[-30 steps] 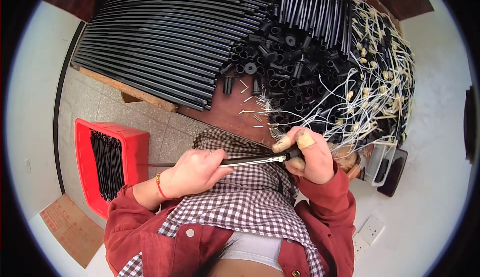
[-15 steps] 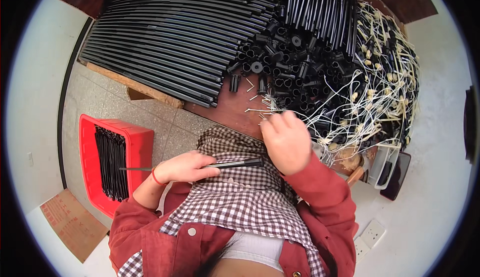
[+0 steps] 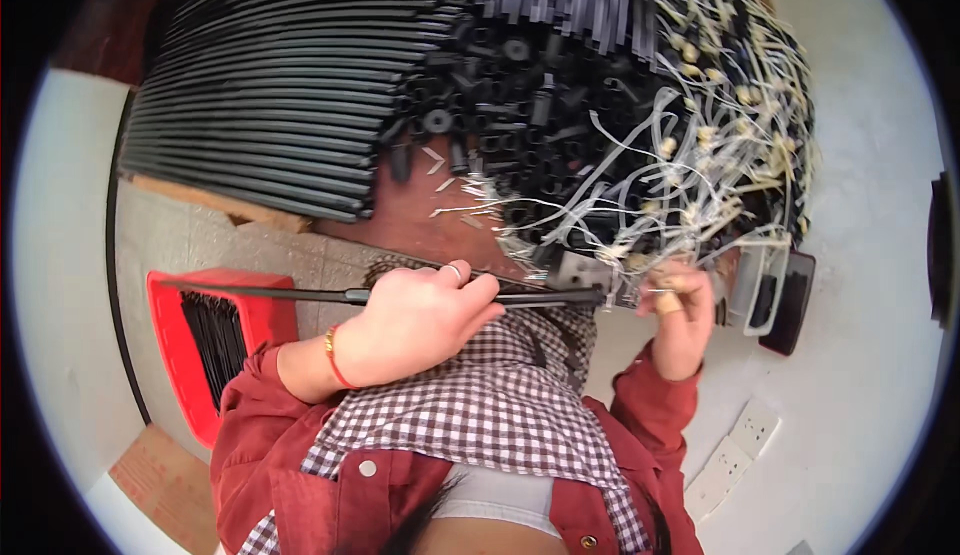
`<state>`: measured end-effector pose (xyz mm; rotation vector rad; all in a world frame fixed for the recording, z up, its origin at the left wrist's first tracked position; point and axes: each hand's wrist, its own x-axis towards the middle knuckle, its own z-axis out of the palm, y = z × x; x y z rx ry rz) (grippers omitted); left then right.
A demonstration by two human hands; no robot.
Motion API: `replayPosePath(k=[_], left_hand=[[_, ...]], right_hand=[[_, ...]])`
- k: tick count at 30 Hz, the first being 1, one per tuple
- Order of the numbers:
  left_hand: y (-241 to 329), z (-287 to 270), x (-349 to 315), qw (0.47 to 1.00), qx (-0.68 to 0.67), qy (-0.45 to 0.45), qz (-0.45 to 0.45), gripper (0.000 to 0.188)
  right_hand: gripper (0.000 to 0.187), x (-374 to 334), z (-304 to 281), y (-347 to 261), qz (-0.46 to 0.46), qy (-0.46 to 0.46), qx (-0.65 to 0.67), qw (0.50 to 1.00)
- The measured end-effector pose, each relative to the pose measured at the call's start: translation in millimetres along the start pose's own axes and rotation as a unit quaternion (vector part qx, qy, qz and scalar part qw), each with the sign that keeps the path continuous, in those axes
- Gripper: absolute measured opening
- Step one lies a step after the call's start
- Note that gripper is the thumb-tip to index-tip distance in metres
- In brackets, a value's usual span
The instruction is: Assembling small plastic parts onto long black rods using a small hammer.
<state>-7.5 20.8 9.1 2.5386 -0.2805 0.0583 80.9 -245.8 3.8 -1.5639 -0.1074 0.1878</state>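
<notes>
My left hand (image 3: 420,323) is closed round a long thin black tube (image 3: 545,298), held nearly level above my lap. Its thicker end points right, toward a small grey metal block (image 3: 582,271) at the table's edge. Just beyond that end is my right hand (image 3: 685,320), its thumb and fingers pinched together and slightly blurred. What the pinch holds, if anything, is too small to make out. Short pale pins (image 3: 480,198) lie scattered on the red-brown table (image 3: 400,195) ahead of my hands.
Long black tubes (image 3: 270,105) lie stacked at far left. Black plastic sleeves (image 3: 510,105) fill the middle, and white cords (image 3: 690,175) heap at right. A clear tray (image 3: 757,290) and a phone (image 3: 788,305) sit right. A red bin (image 3: 180,355) of black rods stands left.
My left hand has brought the tube forward and now wraps it from above. My right hand has gone from beside the pins to the right, near the tube's end. The view has shifted too.
</notes>
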Motion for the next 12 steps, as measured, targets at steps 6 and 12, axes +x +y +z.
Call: replayPosePath(k=[6,12], left_hand=[[22,16,21,0.994,0.094,-0.064,0.000,0.018],[26,12,26,0.990,0.109,-0.086,-0.020,0.019]], right_hand=[[0.018,-10,7,30,-0.036,-0.014,-0.034,0.999],[0.016,-4,8,16,-0.073,-0.095,-0.251,0.961]])
